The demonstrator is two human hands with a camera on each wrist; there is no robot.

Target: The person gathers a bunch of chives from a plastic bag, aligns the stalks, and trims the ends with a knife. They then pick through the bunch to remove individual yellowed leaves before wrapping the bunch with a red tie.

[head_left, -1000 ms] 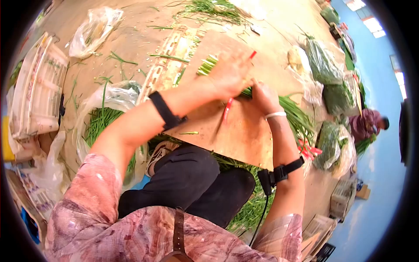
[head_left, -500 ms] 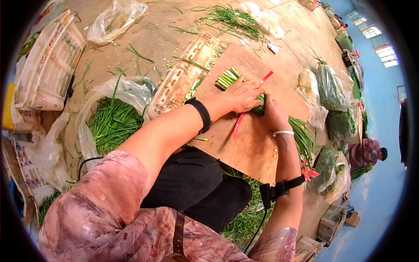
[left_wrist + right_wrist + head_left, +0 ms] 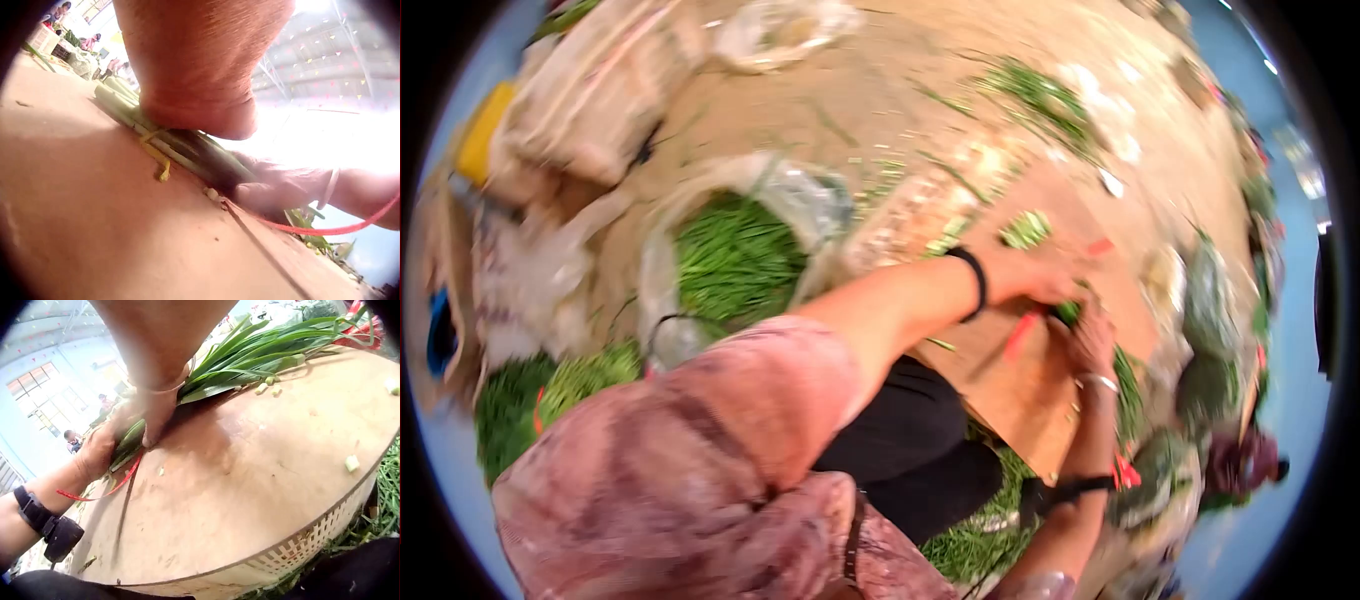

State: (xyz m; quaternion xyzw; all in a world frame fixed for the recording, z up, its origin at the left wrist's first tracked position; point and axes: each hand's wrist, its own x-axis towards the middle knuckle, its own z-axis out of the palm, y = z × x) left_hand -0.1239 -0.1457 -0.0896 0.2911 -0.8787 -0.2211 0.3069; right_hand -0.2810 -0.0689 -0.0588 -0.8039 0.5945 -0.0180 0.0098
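Chive bundle [image 3: 250, 356] on brown board [image 3: 250, 487], left hand [image 3: 100, 453] and right hand [image 3: 153, 409] fingers curled round it; blue-walled hall [image 3: 37, 434]

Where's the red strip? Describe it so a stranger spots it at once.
Find the brown board. On it the left hand and right hand hold a bundle of green stalks; the red strip trails between them. Unlike the stalks, it is thin, red and limp.

No legible text, labels, brands or numbers anywhere; head view blurred.
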